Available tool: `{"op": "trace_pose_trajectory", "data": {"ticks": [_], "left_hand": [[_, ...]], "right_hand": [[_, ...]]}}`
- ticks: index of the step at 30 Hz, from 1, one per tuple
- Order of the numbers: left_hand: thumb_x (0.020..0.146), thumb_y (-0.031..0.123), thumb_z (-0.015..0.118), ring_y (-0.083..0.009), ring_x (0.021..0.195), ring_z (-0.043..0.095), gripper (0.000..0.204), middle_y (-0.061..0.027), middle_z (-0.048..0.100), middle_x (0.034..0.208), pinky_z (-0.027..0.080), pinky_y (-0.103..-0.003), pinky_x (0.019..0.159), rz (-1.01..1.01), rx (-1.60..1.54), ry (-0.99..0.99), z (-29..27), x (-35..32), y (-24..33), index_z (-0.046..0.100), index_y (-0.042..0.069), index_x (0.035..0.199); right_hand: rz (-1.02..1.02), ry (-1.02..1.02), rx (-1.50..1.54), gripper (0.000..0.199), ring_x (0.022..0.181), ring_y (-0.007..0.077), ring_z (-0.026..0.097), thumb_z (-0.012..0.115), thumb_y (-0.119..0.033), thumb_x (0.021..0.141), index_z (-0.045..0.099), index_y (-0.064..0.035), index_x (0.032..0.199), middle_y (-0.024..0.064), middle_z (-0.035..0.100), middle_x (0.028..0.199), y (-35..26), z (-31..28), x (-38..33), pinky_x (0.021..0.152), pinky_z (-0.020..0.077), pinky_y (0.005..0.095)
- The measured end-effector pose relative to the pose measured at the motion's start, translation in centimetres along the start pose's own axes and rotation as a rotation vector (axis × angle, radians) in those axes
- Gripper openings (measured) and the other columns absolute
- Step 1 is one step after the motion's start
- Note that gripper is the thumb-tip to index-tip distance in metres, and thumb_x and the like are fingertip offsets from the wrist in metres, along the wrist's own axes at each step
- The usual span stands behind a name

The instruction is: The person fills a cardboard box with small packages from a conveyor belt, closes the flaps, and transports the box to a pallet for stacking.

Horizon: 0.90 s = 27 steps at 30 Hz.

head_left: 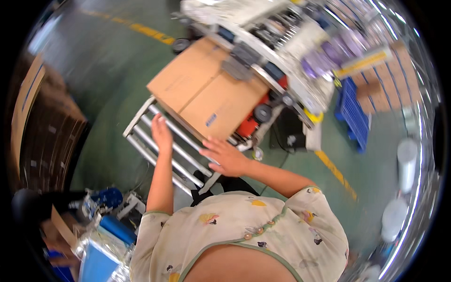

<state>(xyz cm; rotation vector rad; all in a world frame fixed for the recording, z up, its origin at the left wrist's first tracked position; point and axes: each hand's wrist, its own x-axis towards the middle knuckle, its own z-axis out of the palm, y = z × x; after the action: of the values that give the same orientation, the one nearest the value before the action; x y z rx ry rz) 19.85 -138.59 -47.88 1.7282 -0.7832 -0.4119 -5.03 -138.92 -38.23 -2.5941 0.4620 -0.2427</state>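
Observation:
A large closed cardboard box (181, 77) lies ahead of me on a short roller conveyor (136, 130) with pale metal rollers. Its top seam runs across the middle, and a small blue mark shows on the nearer half. My left hand (162, 135) hovers over the rollers by the box's near left side, fingers stretched out and holding nothing. Beside the near edge, my right hand (227, 157) is spread open above the rollers. Its fingertips come close to the box; whether they touch cannot be made out.
Behind the box stands a pale machine (249, 40) with a dark grey part overhanging the box. Stacked flat cardboard (47, 141) rises at left. A blue pallet (353, 113) is at right. Another person's hand (66, 257) shows at lower left beside equipment with a blue roller (117, 229).

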Motion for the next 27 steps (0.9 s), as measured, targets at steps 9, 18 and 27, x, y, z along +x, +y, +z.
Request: {"op": "trace_pose_trajectory", "data": {"ticks": [9, 18, 27], "left_hand": [[0.088, 0.012, 0.044, -0.0097, 0.068, 0.051, 0.015, -0.0041, 0.056, 0.074, 0.042, -0.023, 0.064, -0.109, -0.285, -0.779, 3.4, -18.7, 5.5, 0.052, 0.001, 0.081], [0.085, 0.011, 0.046, -0.0107, 0.068, 0.055, 0.015, -0.0049, 0.06, 0.076, 0.045, -0.025, 0.062, 0.108, -0.052, -1.553, 19.4, -36.5, 10.1, 0.055, 0.001, 0.09], [0.086, 0.012, 0.048, -0.0117, 0.07, 0.055, 0.016, -0.0059, 0.059, 0.081, 0.046, -0.025, 0.066, 0.028, -0.225, -1.8, 36.9, -53.8, 23.8, 0.055, 0.0, 0.093]], "right_hand": [[1.443, -0.294, 0.113, 0.027, 0.081, 0.0353, 0.057, 0.045, -0.028, 0.078, 0.06, -0.0061, 0.084, 0.0187, 0.06, 0.086, 2.5, 14.2, -40.6, 0.073, 0.0461, 0.044], [1.625, 0.455, 0.562, 0.026, 0.072, 0.0222, 0.056, 0.048, -0.027, 0.081, 0.06, -0.0067, 0.09, 0.0093, 0.062, 0.086, -8.4, 21.8, -57.7, 0.068, 0.0453, 0.0324], [1.931, 0.904, 1.246, 0.04, 0.067, 0.0129, 0.055, 0.048, -0.041, 0.081, 0.056, -0.0069, 0.1, 0.0029, 0.059, 0.081, -8.4, 13.6, -73.4, 0.055, 0.0433, 0.0262]]}}
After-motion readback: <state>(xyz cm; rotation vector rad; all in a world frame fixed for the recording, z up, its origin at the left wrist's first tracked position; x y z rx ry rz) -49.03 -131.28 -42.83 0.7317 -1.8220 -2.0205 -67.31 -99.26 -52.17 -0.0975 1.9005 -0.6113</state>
